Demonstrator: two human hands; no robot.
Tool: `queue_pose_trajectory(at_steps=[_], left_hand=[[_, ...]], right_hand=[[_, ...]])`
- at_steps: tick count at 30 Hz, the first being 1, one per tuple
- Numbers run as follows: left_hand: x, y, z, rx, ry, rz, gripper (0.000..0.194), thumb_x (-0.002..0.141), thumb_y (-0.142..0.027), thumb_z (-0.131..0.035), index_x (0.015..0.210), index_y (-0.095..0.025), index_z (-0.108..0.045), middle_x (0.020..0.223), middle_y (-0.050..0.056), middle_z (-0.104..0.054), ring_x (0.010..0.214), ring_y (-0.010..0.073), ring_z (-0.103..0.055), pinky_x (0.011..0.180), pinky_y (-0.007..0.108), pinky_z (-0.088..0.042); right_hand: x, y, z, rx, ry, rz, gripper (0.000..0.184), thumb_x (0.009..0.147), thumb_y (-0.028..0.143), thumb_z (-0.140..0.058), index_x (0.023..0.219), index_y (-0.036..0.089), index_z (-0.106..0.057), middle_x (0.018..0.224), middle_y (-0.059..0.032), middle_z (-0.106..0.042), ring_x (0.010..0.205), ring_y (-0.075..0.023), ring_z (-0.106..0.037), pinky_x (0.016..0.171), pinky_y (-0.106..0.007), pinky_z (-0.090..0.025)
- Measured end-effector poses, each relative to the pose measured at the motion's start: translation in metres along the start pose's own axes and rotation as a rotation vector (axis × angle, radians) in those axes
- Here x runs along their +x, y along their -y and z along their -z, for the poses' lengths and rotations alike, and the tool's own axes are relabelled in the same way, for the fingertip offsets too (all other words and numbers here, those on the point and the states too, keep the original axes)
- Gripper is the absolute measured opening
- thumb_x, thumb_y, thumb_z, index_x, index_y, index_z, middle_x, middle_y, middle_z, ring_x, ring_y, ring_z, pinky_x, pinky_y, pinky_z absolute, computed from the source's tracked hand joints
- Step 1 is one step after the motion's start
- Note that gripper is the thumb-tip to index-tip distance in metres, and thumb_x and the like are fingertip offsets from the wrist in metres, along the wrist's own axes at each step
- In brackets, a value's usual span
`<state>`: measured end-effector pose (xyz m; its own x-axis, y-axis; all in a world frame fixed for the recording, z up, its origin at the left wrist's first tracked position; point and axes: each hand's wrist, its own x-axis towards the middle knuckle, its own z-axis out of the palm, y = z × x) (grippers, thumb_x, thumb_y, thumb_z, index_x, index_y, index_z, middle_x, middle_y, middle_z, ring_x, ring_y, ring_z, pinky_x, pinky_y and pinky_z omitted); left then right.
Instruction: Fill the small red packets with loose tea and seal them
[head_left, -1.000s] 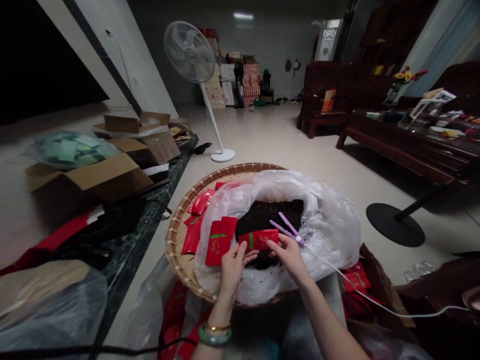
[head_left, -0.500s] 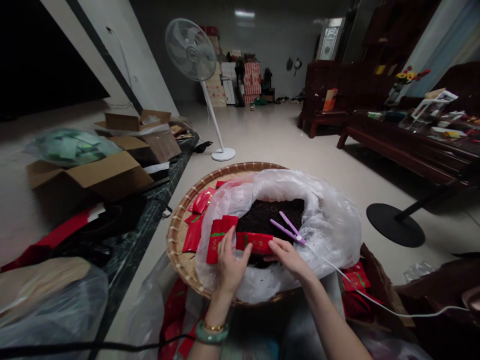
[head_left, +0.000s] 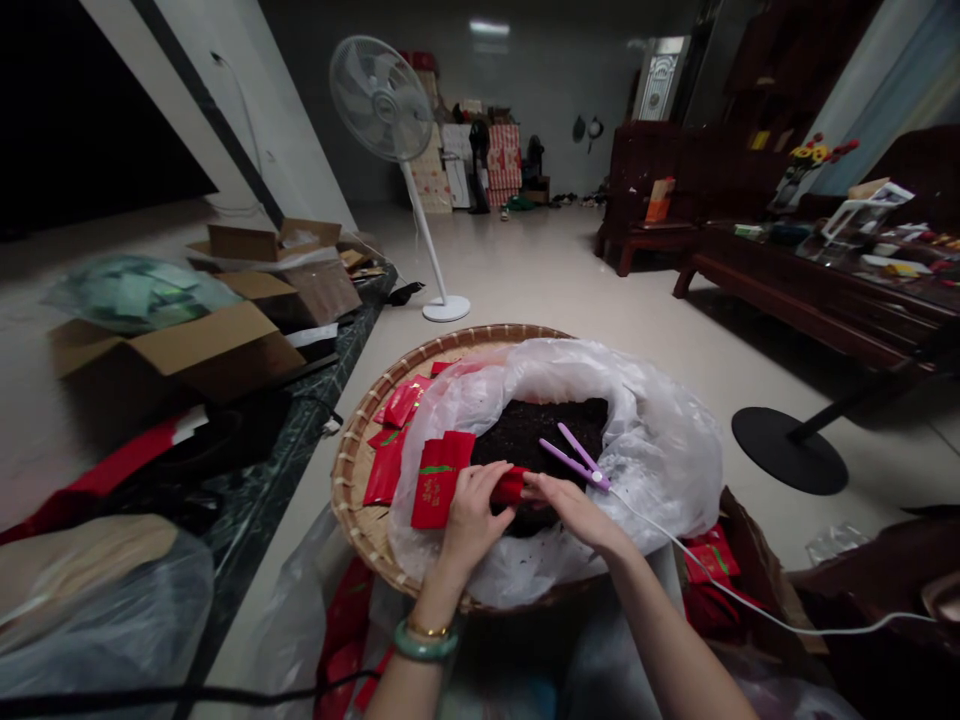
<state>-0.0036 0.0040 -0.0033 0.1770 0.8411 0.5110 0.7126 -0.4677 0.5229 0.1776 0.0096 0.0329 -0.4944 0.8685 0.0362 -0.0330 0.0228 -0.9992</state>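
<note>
My left hand [head_left: 478,512] and my right hand [head_left: 571,505] both grip a small red packet [head_left: 511,486], which shows only in part between the fingers. Left of it, more red packets [head_left: 441,485] with green and gold print lie on the white plastic bag [head_left: 525,570]. Dark loose material that looks like tea or soil [head_left: 517,425] fills the opened bag. Resting on it, just beyond my right hand, is a purple hair-straightener-like tool [head_left: 589,465] with a white cord. A round woven bamboo tray [head_left: 352,450] sits under the bag, with several flat red packets [head_left: 386,470] on its left side.
A white standing fan [head_left: 448,308] stands beyond the tray. Open cardboard boxes [head_left: 217,345] line the dark stone ledge at left. On the right are a black round base [head_left: 787,450], a dark wooden table [head_left: 810,280], and a box [head_left: 772,570] holding red packets.
My hands have come closer together around the red packet. Its printed face, visible earlier, has turned mostly out of sight. The tool and the other packets stay put.
</note>
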Motion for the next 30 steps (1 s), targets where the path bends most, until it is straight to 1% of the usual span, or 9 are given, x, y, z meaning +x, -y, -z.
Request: queue_pose_trajectory(at_steps=[3, 6, 8, 10, 14, 17, 20, 25, 30], left_hand=[[0.002, 0.002, 0.004, -0.040, -0.096, 0.057, 0.045, 0.071, -0.015, -0.063, 0.115, -0.021, -0.057, 0.109, 0.008, -0.065, 0.101, 0.0258, -0.056, 0.088, 0.043, -0.047], [0.003, 0.005, 0.004, -0.056, -0.172, 0.096, 0.043, 0.071, -0.017, -0.065, 0.112, -0.021, -0.057, 0.106, 0.008, -0.065, 0.100, 0.0253, -0.057, 0.085, 0.041, -0.049], [0.002, 0.007, 0.001, -0.068, -0.213, 0.119, 0.042, 0.071, -0.020, -0.066, 0.112, -0.020, -0.057, 0.104, 0.008, -0.065, 0.099, 0.0253, -0.058, 0.084, 0.041, -0.050], [0.000, 0.009, -0.003, -0.092, -0.246, 0.150, 0.042, 0.071, -0.023, -0.067, 0.111, -0.020, -0.058, 0.104, 0.009, -0.065, 0.099, 0.0253, -0.059, 0.083, 0.040, -0.051], [-0.007, 0.015, -0.012, -0.186, -0.254, 0.255, 0.045, 0.070, -0.028, -0.069, 0.112, -0.019, -0.057, 0.104, 0.010, -0.064, 0.093, 0.0239, -0.063, 0.080, 0.038, -0.053], [-0.009, 0.017, -0.013, -0.270, -0.213, 0.329, 0.049, 0.067, -0.030, -0.070, 0.112, -0.019, -0.056, 0.102, 0.009, -0.065, 0.085, 0.0220, -0.065, 0.077, 0.035, -0.054], [-0.008, 0.015, -0.011, -0.329, -0.193, 0.338, 0.046, 0.065, -0.029, -0.072, 0.108, -0.020, -0.057, 0.100, 0.008, -0.066, 0.083, 0.0208, -0.066, 0.075, 0.033, -0.054], [-0.007, 0.009, -0.009, -0.362, -0.190, 0.321, 0.065, 0.069, -0.027, -0.069, 0.128, -0.021, -0.042, 0.112, 0.011, -0.060, 0.103, 0.0229, -0.061, 0.078, 0.033, -0.055], [-0.007, 0.008, -0.006, -0.144, -0.059, 0.189, 0.072, 0.075, -0.023, -0.062, 0.139, -0.027, -0.031, 0.114, 0.009, -0.057, 0.100, 0.0216, -0.061, 0.078, 0.032, -0.054]], right_hand=[[0.005, 0.001, 0.015, 0.067, -0.169, -0.011, 0.058, 0.089, 0.061, -0.032, 0.113, 0.018, -0.064, 0.100, -0.0114, -0.071, 0.098, -0.0246, -0.066, 0.079, -0.041, -0.054], [0.014, -0.010, 0.026, -0.233, -0.276, -0.014, 0.044, 0.089, 0.048, -0.042, 0.113, 0.018, -0.063, 0.105, -0.0130, -0.069, 0.098, -0.0253, -0.065, 0.077, -0.040, -0.054], [0.020, -0.021, 0.025, -0.582, -0.194, -0.017, 0.035, 0.085, 0.032, -0.053, 0.116, 0.018, -0.062, 0.111, -0.0128, -0.067, 0.104, -0.0253, -0.063, 0.086, -0.039, -0.050], [0.025, -0.031, 0.017, -0.867, -0.067, -0.055, 0.046, 0.077, 0.023, -0.062, 0.122, 0.017, -0.058, 0.118, -0.0142, -0.063, 0.108, -0.0270, -0.060, 0.091, -0.039, -0.047], [0.032, -0.039, -0.005, -1.135, 0.135, -0.097, 0.055, 0.069, 0.027, -0.070, 0.122, 0.019, -0.057, 0.116, -0.0160, -0.061, 0.106, -0.0316, -0.057, 0.086, -0.042, -0.047], [0.033, -0.037, -0.009, -1.194, 0.288, -0.049, 0.047, 0.069, 0.022, -0.069, 0.115, 0.019, -0.062, 0.104, -0.0137, -0.064, 0.097, -0.0290, -0.060, 0.082, -0.037, -0.047], [0.033, -0.031, -0.005, -1.207, 0.359, -0.066, 0.046, 0.065, 0.013, -0.066, 0.110, 0.021, -0.066, 0.098, -0.0108, -0.067, 0.088, -0.0257, -0.064, 0.076, -0.031, -0.048], [0.030, -0.026, 0.002, -1.131, 0.272, -0.133, 0.041, 0.060, 0.004, -0.061, 0.095, 0.022, -0.073, 0.089, -0.0062, -0.073, 0.083, -0.0238, -0.067, 0.071, -0.026, -0.047], [0.025, -0.027, 0.010, -0.920, 0.139, -0.096, 0.032, 0.062, 0.007, -0.062, 0.088, 0.020, -0.075, 0.083, -0.0030, -0.074, 0.078, -0.0203, -0.067, 0.072, -0.025, -0.047]])
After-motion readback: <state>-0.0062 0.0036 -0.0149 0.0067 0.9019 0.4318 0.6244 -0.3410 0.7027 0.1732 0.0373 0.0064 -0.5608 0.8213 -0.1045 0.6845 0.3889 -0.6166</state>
